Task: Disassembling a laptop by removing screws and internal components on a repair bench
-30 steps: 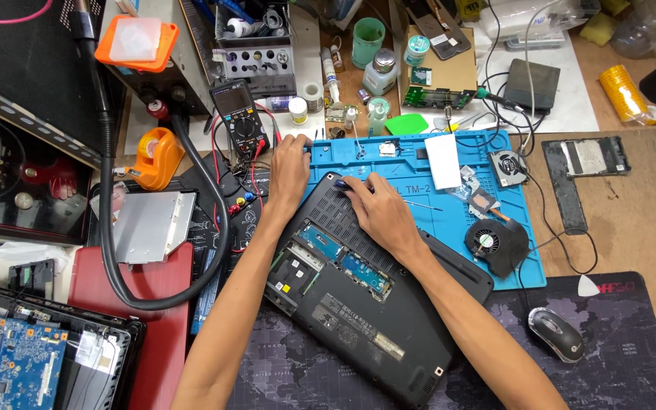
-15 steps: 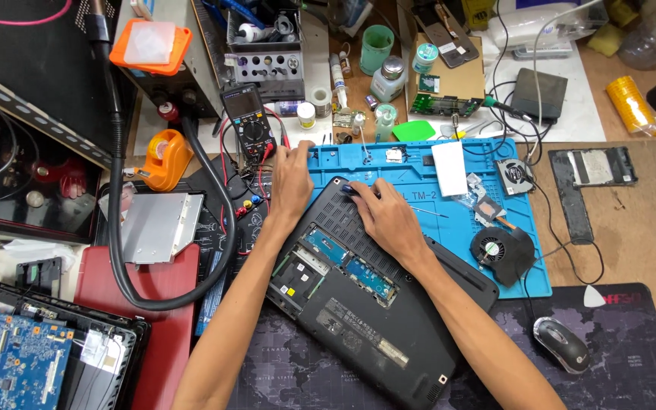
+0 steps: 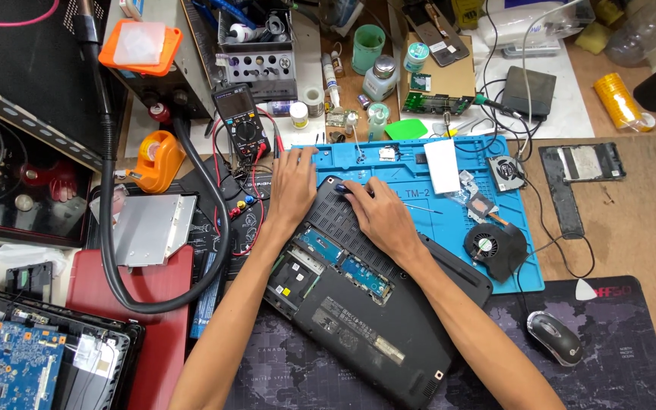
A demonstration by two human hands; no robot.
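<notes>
Dead centre of the frame, the upturned black laptop (image 3: 358, 304) lies half on the blue repair mat (image 3: 449, 212), its memory bay uncovered. Both hands rest flat on its far corner, holding nothing: left hand (image 3: 291, 186) spread at the edge, right hand (image 3: 383, 220) fingers down on the vent. Pressing unevenly could flex the case, and the loose fan (image 3: 491, 247) just beside could get knocked.
</notes>
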